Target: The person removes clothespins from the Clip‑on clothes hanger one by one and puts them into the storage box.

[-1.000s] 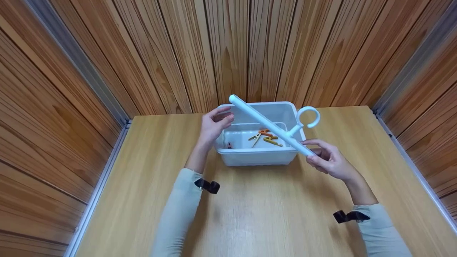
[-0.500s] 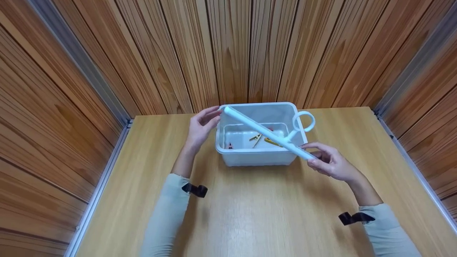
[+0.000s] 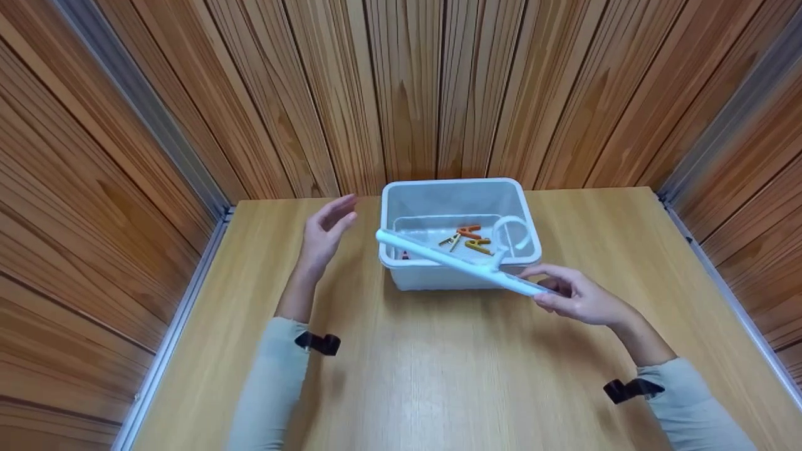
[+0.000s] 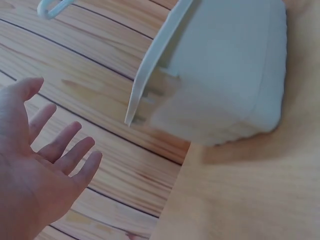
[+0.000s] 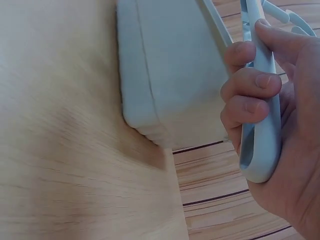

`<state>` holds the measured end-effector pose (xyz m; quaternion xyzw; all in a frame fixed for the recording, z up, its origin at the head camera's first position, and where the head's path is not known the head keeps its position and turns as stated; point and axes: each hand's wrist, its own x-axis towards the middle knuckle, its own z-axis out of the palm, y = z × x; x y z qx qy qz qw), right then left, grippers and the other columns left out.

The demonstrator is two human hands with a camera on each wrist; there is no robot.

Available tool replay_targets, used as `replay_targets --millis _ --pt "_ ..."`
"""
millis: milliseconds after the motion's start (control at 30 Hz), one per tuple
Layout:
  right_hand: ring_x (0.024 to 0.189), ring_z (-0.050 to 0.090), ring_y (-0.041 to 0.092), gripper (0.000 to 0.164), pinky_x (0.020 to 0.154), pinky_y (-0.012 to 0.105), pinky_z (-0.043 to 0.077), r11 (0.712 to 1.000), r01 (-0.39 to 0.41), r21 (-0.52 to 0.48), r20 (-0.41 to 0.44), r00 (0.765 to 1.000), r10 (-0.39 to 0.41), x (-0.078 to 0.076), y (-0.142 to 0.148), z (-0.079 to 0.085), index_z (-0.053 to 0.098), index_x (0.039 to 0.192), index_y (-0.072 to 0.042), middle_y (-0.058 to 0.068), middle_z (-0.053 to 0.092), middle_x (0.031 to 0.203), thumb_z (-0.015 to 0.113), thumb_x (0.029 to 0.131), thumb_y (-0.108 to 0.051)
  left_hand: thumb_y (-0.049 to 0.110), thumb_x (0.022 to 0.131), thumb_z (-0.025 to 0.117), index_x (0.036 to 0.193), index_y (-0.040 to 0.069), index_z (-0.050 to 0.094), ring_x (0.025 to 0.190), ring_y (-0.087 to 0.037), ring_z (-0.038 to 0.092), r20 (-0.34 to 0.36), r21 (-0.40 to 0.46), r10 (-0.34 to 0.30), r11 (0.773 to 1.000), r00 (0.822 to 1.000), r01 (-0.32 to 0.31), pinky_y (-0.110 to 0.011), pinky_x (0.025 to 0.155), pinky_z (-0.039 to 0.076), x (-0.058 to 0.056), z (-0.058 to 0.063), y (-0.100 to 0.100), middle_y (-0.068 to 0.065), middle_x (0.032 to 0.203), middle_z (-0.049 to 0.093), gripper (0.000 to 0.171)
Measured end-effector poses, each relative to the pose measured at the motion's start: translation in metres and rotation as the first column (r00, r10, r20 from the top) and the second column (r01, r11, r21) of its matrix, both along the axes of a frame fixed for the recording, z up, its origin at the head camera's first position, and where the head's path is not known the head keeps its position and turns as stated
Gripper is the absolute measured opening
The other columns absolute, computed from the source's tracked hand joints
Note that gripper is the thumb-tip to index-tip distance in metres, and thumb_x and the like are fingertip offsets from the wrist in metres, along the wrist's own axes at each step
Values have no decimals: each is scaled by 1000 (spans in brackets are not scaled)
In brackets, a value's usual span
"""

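Observation:
My right hand [image 3: 579,294] grips one end of a light blue hanger [image 3: 451,260], a straight bar with a round hook. In the right wrist view, fingers curl round the hanger [image 5: 265,125] and the thumb lies along it. The bar slants across the front rim of a white plastic bin [image 3: 448,279], and its hook shows against the bin's inside. On the left, my left hand [image 3: 322,238] is raised with relaxed fingers, apart from the bin and holding nothing. In the bin lie an orange clothespin [image 3: 468,232], a mustard clothespin [image 3: 478,245] and a pale yellow clothespin [image 3: 455,242].
A small dark red tip [image 3: 405,255] shows in the bin's left front corner. The bin stands near the back edge of a wooden table [image 3: 426,369]. Wood-panelled walls [image 3: 407,94] rise behind and on both sides.
My left hand has moved left, away from the bin and the hanger's far end. The hanger has tipped lower and toward me, still in my right hand, and its hook has come down.

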<state>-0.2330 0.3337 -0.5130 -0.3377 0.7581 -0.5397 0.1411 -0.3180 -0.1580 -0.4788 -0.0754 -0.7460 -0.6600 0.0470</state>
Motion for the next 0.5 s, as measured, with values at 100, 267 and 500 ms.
replay_targets --millis 100,267,500 --pt "65 55 26 42 53 26 47 999 -28 19 -3 1000 28 1 -2 -4 61 148 0 19 62 82 59 108 9 11 113 66 158 -1 60 153 -39 61 -5 -20 -1 1000 1000 1 -52 127 52 3 -5 -8 -22 163 64 47" --pt "67 56 31 41 55 25 49 996 -60 59 3 998 60 1 -7 -7 63 148 -3 18 64 84 61 108 6 12 113 67 158 1 61 154 -36 60 37 -37 9 999 999 -8 -36 123 54 9 -13 -20 -23 163 63 47" --pt "69 58 26 39 58 26 49 990 -94 105 5 996 94 3 -14 -9 65 146 -7 14 64 87 63 109 2 11 113 66 159 1 60 156 -38 58 68 -43 4 999 998 -2 -17 112 52 15 -20 -30 -23 165 61 48"
